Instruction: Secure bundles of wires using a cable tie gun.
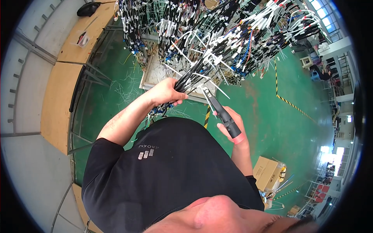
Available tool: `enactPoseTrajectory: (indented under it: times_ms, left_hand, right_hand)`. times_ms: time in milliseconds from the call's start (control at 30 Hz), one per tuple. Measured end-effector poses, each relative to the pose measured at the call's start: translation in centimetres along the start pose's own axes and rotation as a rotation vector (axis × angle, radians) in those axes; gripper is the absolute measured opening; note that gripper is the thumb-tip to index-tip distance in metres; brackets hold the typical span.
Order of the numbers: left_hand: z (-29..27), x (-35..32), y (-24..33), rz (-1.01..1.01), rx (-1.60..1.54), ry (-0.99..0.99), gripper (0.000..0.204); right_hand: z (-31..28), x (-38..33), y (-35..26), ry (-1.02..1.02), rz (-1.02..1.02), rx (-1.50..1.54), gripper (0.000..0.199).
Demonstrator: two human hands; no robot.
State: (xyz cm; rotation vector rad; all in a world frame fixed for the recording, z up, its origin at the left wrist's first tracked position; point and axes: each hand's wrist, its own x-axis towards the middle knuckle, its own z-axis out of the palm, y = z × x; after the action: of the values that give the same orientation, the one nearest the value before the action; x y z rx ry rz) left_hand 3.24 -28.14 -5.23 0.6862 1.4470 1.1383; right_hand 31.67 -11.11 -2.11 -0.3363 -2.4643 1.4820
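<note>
A bundle of black wires (190, 76) runs from the upper right down into my left hand (168, 93), whose fingers are closed around it. White cable ties (217, 60) stick out from the bundle at several angles. My right hand (234, 123) is wrapped around a black cable tie gun (223, 115) with a metal nose and a red end. The nose of the gun points up at the bundle, close to a white tie; whether it grips that tie I cannot tell. Part of my right palm and fingers is hidden behind the gun.
Thick hanging masses of wire harnesses (175, 23) with white connectors fill the far side. Below them stands a pale tray (155, 72). Wooden tables (58, 105) line the left. A cardboard box (266, 173) sits on the green floor at right, beyond yellow-black tape (293, 105).
</note>
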Motion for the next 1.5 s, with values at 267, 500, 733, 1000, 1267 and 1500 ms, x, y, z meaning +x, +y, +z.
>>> enactPoseTrajectory:
  times_ms: [267,500,733,1000,1267,1500]
  left_hand:
    - [0.7,0.0,-0.1,0.015,0.068,0.039,0.015]
    - [1.8,-0.1,0.3,0.045,0.186,0.084,0.016]
    - [1.6,0.2,0.2,0.060,0.213,0.039,0.016]
    - [0.6,0.9,-1.7,0.113,-0.009,-0.041,0.014]
    - [-1.4,1.0,-1.7,0.011,-0.270,-0.162,0.017]
    - [-2.0,1.0,-1.6,0.037,-0.377,-0.245,0.026]
  right_hand:
    - [0.3,0.1,1.3,-0.013,-0.040,-0.082,0.054]
    - [2.0,0.5,1.5,0.075,-0.127,-0.375,0.074]
    - [2.9,0.7,2.4,0.180,-0.078,-0.236,0.041]
    - [2.4,-0.7,4.8,0.240,-0.042,-0.355,0.034]
    - [1.6,-1.2,6.1,0.311,-0.123,-0.418,0.041]
    - [0.0,-1.2,3.5,0.114,0.052,0.063,0.052]
